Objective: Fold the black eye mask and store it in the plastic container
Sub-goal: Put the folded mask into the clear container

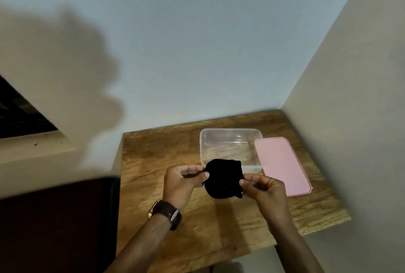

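The black eye mask (223, 178) is folded into a compact rounded bundle and held in the air above the table, just in front of the container's near rim. My left hand (183, 183) pinches its left edge between thumb and fingers. My right hand (263, 187) pinches its right edge. The clear plastic container (230, 132) stands open on the table behind the mask, with nothing visible inside; the mask hides part of its front wall.
A pink lid (282, 165) lies flat to the right of the container. The small wooden table (157, 152) sits in a corner, with walls behind and to the right. A dark surface (57, 224) lies to the left. A watch is on my left wrist.
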